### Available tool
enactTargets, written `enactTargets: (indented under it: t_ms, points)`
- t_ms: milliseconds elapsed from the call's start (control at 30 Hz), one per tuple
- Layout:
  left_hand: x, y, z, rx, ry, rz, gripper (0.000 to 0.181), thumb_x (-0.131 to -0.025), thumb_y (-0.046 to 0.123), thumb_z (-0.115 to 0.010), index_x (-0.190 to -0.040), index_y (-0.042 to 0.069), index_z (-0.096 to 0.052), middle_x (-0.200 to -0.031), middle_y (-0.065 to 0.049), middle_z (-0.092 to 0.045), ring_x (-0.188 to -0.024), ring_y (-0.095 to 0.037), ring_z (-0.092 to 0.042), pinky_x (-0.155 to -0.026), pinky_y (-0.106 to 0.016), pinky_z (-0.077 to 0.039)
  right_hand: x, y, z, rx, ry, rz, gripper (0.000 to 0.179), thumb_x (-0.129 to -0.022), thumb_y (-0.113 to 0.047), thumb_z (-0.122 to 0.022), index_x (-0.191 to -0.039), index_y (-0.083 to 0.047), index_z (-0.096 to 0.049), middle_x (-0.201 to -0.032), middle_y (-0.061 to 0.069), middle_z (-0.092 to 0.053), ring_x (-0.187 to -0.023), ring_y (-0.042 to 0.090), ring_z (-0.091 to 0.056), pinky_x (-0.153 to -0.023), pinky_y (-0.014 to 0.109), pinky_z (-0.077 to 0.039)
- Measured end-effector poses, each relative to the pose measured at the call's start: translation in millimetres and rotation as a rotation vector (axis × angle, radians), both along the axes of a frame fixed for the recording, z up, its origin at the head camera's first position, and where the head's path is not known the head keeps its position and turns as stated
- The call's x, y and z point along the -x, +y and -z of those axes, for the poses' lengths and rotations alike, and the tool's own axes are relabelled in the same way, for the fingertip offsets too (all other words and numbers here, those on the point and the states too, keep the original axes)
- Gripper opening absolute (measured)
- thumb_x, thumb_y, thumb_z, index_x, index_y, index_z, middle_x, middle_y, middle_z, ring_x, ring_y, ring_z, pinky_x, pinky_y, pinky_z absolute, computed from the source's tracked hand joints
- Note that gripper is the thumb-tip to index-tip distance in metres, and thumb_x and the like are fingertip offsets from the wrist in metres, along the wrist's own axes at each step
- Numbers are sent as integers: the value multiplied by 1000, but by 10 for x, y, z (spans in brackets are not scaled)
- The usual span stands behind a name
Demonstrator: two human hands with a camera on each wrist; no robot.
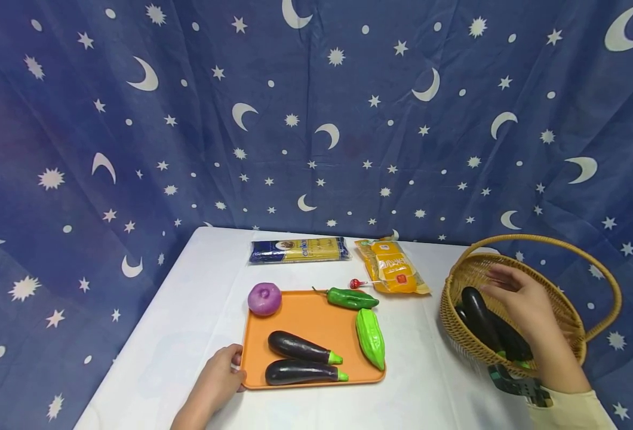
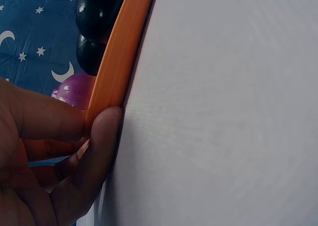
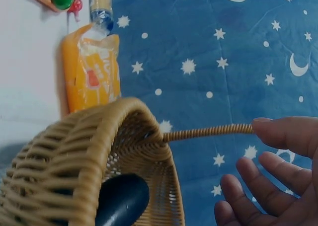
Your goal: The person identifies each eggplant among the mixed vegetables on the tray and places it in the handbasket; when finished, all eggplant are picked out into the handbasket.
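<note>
In the head view my left hand (image 1: 217, 382) grips the left edge of an orange tray (image 1: 316, 313); the left wrist view has its thumb and a finger pinching the rim. Two eggplants (image 1: 303, 371) lie along the tray's front, with a green bitter melon (image 1: 370, 339) at its right. A green pepper (image 1: 351, 298) crosses the back edge, and a purple onion (image 1: 264, 299) sits at the back left corner. My right hand (image 1: 523, 298) is over a wicker basket (image 3: 54, 151), fingers spread and holding nothing. Dark eggplants (image 1: 480, 316) lie inside, partly hidden by the hand and wall.
Behind the tray lie a pack of spaghetti (image 1: 300, 250), a yellow-orange snack bag (image 1: 394, 267) and a red lollipop (image 1: 355, 283). The basket's tall handle (image 1: 553, 240) arches over its far side. A star-patterned blue curtain (image 1: 349, 149) hangs behind the white table (image 1: 187, 310).
</note>
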State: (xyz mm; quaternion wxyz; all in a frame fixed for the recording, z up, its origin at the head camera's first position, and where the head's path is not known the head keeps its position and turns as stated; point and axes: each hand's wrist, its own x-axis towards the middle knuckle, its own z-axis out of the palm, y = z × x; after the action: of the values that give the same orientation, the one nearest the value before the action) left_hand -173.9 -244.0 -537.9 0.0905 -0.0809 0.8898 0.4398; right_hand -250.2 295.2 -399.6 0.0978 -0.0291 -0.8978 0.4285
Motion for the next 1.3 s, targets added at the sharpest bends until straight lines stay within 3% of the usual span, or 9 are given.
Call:
enactTargets:
  t_ms: [167,233,367,467,867,1000,1133,1300]
  points:
    - [2,1,1,4,5,0,51,-83,-9,-69,-130,-15,-51,-97,-10,-53,-71,-14,-60,-53,-24,-57,29,-53,-17,30,9,-19,66,-94,-31,-72,-145,2,-46,-112,-20,-56,-96,-11,-52,-74,6,-49]
    - [3,1,-1,6,3,-2,51,-83,-9,-69,-130,-15,-51,-97,-10,-52,-71,-14,-60,-53,-24,-57,36,-88,-28,27,-1,-23,66,-95,-32,-71,-146,2,-46,-115,-15,-57,-96,-12,-51,-74,6,-49]
    - [9,6,-12,16,-1,-10,52,-83,-8,-70,-131,-15,-51,-97,-10,-52,-72,-15,-59,-52,-24,-57,46,-182,-52,33,-15,-29,65,-95,-31,-70,-146,1,-45,-131,12,-57,-97,-12,-49,-74,7,-48]
    - [15,13,-21,20,-4,-16,53,-82,-9,-70,-131,-14,-51,-97,-10,-52,-72,-15,-59,-52,-23,-57,63,-259,-64,48,-11,-41,63,-96,-28,-70,-146,2,-45,-137,24,-52,-98,-10,-49,-75,6,-48]
    - [33,24,-12,12,-20,-15,54,-82,-9,-69,-133,-15,-50,-97,-10,-52,-71,-15,-60,-52,-24,-57,156,-484,-45,51,-47,-67,64,-95,-29,-71,-147,-2,-46,-138,21,-55,-103,-2,-53,-80,6,-47]
    - [22,16,-3,7,-6,-8,53,-82,-9,-69,-131,-15,-51,-96,-10,-51,-70,-15,-60,-52,-24,-57,177,-559,-39,65,-41,-87,63,-95,-27,-71,-146,0,-46,-137,21,-55,-112,15,-58,-80,6,-48]
    - [15,12,0,4,2,-5,53,-81,-10,-69,-131,-15,-51,-96,-10,-51,-71,-15,-60,-52,-23,-57,203,-644,-32,63,-68,-93,63,-95,-27,-71,-147,-2,-45,-139,20,-54,-123,33,-55,-91,19,-53]
    - [11,11,-1,1,-10,-10,54,-82,-10,-69,-132,-15,-50,-97,-10,-51,-72,-15,-60,-52,-23,-57,229,-769,-36,78,-90,-97,63,-94,-26,-71,-147,-3,-45,-140,20,-54,-126,37,-53,-105,50,-49]
